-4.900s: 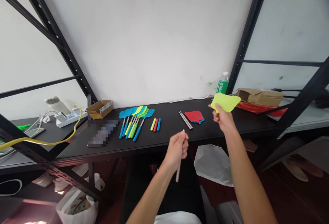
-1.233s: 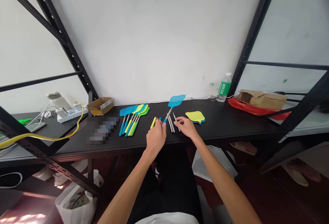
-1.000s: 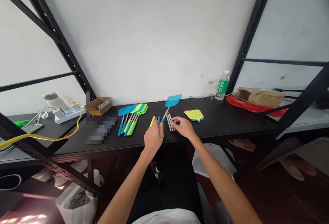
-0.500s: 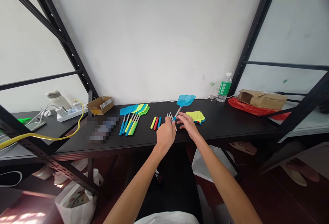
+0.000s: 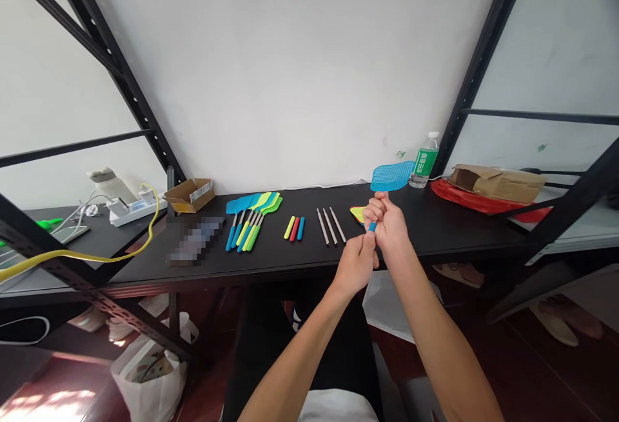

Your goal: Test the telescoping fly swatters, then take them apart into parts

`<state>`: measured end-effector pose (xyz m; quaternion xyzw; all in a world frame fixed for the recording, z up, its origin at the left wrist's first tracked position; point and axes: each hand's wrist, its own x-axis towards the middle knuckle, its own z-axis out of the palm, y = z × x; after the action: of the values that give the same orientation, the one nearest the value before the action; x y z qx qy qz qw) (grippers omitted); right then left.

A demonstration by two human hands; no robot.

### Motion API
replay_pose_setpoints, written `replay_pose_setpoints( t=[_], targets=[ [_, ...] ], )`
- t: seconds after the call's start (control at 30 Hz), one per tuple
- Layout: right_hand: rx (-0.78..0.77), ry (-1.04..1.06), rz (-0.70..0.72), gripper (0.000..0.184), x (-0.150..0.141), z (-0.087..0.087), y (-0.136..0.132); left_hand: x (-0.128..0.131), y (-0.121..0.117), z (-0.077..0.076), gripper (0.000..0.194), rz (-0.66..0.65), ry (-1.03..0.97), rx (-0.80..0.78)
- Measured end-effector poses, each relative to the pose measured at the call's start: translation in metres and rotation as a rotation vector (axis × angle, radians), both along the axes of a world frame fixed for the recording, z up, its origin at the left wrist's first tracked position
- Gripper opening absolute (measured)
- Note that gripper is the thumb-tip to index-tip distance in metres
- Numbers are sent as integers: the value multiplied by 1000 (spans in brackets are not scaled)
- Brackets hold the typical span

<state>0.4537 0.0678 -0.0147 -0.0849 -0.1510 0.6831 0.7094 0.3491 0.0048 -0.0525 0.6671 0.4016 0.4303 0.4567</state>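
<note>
A blue fly swatter [image 5: 391,177] is held up above the right part of the table, its mesh head towards the wall. My left hand [image 5: 356,262] is closed around the lower end of its blue handle. Just above, my right hand [image 5: 387,219] is closed around the swatter below the head, hiding most of the shaft. Partly behind my right hand lies a yellow swatter head [image 5: 357,215] on the table. Left of my hands are three metal rods [image 5: 331,226] side by side. Beyond them lie a yellow grip [image 5: 289,228], a red grip [image 5: 294,229] and a blue grip [image 5: 301,228].
Several whole swatters [image 5: 251,222] in blue, yellow and green lie fanned on the black table [image 5: 280,264]. An open cardboard box [image 5: 190,196] stands at the left. A water bottle [image 5: 424,161] and a brown carton [image 5: 496,183] on red plastic are at the right.
Both hands have moved right with the blue swatter, away from the metal rods. My right hand, loosely open before, is now closed around the swatter below its head.
</note>
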Motion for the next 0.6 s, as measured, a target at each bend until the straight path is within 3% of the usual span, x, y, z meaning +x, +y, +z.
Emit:
replay_pose_setpoints(
  t=[0.13,0.2,0.27,0.33,0.37,0.47,0.53,0.6],
  targets=[
    [34,29,-6,39,-1,15,-15,2,-18,11,44,-283,-518,-493],
    [62,59,-6,39,3,19,-18,-1,-32,10,43,-403,-700,-641],
    [92,106,-42,40,12,20,-19,-8,-44,4,43,-475,-752,-731],
    [111,131,-96,41,25,20,-18,-23,-48,-4,44,-464,-646,-752],
    [119,121,-111,41,30,20,-17,-34,-45,-8,45,-398,-557,-701],
    [132,21,-97,37,38,21,-18,-85,-15,-9,44,-20,-259,-340],
    [121,-48,-66,34,34,21,-18,-127,15,-4,41,273,138,-33],
    [94,-93,-32,31,25,19,-16,-164,46,0,40,510,665,158]
  ],
)
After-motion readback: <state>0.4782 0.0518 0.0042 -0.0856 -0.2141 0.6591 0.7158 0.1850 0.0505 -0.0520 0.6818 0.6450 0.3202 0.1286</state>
